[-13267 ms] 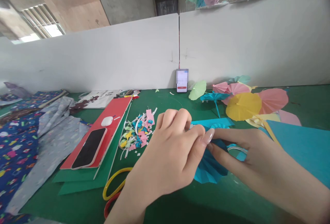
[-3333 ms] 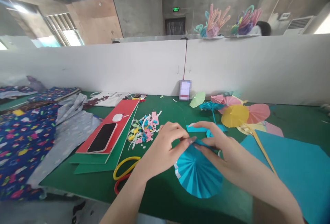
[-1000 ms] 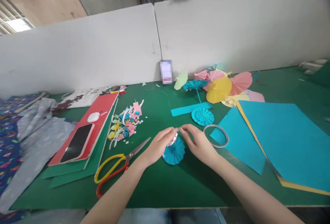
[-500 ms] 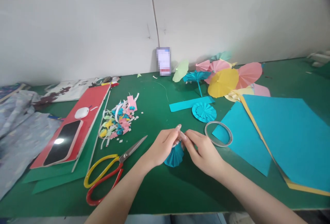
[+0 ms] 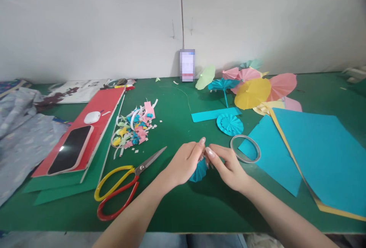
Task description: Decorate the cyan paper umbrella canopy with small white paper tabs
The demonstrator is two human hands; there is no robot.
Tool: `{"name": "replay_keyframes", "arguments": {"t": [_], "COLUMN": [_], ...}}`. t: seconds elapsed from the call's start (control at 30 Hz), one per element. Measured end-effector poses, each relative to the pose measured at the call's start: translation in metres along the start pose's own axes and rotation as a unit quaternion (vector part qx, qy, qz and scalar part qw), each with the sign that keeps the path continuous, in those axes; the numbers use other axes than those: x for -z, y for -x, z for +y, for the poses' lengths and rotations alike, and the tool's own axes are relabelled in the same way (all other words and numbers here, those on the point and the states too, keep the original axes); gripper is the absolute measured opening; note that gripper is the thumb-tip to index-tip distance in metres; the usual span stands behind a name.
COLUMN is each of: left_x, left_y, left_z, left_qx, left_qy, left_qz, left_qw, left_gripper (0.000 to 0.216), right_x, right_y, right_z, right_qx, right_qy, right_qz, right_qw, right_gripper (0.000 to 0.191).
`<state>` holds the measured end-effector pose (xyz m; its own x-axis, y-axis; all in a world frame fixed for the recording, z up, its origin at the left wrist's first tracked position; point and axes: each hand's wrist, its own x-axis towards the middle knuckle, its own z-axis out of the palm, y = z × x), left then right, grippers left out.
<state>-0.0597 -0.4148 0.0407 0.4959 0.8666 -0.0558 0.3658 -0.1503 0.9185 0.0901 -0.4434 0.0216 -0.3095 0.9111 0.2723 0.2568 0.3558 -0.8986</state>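
Between my two hands is a pleated blue paper fan (image 5: 198, 172), its folds spread below my fingers and its upper part hidden by them. My left hand (image 5: 188, 160) is closed on it, thumb pointing up. My right hand (image 5: 225, 164) is pinched at the same spot, the fingertips of both hands almost meeting; the small bit between them is too hidden to make out. Just beyond lies a round pleated blue paper disc (image 5: 230, 124) beside a blue paper strip (image 5: 215, 114). A roll of tape (image 5: 245, 136) rests right of my right hand.
Scissors (image 5: 140, 168) with yellow and red handles lie left. Behind them is a pile of paper scraps (image 5: 134, 126). A phone (image 5: 70, 150) and white earbud case (image 5: 92, 117) sit on a red board (image 5: 107, 103). Paper umbrellas (image 5: 253, 93) and blue sheets (image 5: 320, 152) occupy the right.
My view has shifted slightly, so everything sits a little to the right. My right thumb and fingers have moved slightly apart from the left thumb; the blue fan stays between my hands.
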Motion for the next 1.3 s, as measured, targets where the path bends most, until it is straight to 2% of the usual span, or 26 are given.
{"name": "replay_keyframes", "arguments": {"t": [0.13, 0.3, 0.37, 0.47, 0.53, 0.67, 0.8, 0.93, 1.07, 1.17, 1.3], "left_x": [0.004, 0.014, 0.021, 0.033, 0.037, 0.03, 0.019, 0.016, 0.013, 0.017, 0.037], "left_y": [0.003, 0.006, 0.005, 0.0, -0.003, -0.006, -0.006, -0.007, -0.007, -0.005, -0.001], "left_z": [0.002, 0.005, 0.002, -0.01, -0.019, -0.03, -0.033, -0.032, -0.028, -0.026, -0.025], "left_qx": [-0.016, -0.011, -0.005, 0.011, 0.009, -0.024, -0.029, -0.017, -0.006, 0.018, 0.067], "left_qy": [-0.026, -0.045, -0.065, -0.114, -0.145, -0.168, -0.13, -0.082, -0.063, -0.051, -0.019], "left_qz": [0.009, 0.042, 0.085, 0.168, 0.179, 0.1, 0.028, 0.005, 0.021, 0.009, -0.078], "left_qw": [0.999, 0.998, 0.994, 0.979, 0.973, 0.98, 0.991, 0.997, 0.998, 0.999, 0.994], "left_gripper": [0.044, 0.046, 0.042, 0.026, 0.022, 0.033, 0.045, 0.05, 0.05, 0.049, 0.056], "right_x": [-0.003, -0.004, -0.003, -0.002, -0.003, -0.008, -0.011, -0.007, -0.003, -0.004, -0.008], "right_y": [-0.002, -0.003, -0.004, -0.005, -0.005, -0.003, -0.003, -0.006, -0.002, 0.004, 0.008], "right_z": [0.0, 0.002, 0.003, 0.003, 0.001, 0.0, 0.007, 0.013, 0.002, -0.009, -0.014], "right_qx": [-0.019, -0.054, -0.061, -0.068, -0.073, -0.084, -0.091, -0.092, -0.066, -0.037, -0.023], "right_qy": [-0.054, -0.104, -0.116, -0.125, -0.122, -0.093, -0.033, 0.026, 0.059, 0.071, 0.096], "right_qz": [0.016, 0.054, 0.054, 0.044, 0.038, 0.021, 0.015, 0.035, 0.05, 0.024, -0.047], "right_qw": [0.998, 0.992, 0.99, 0.989, 0.989, 0.992, 0.995, 0.995, 0.995, 0.996, 0.994], "right_gripper": [0.044, 0.045, 0.044, 0.043, 0.042, 0.037, 0.033, 0.032, 0.033, 0.035, 0.033]}}
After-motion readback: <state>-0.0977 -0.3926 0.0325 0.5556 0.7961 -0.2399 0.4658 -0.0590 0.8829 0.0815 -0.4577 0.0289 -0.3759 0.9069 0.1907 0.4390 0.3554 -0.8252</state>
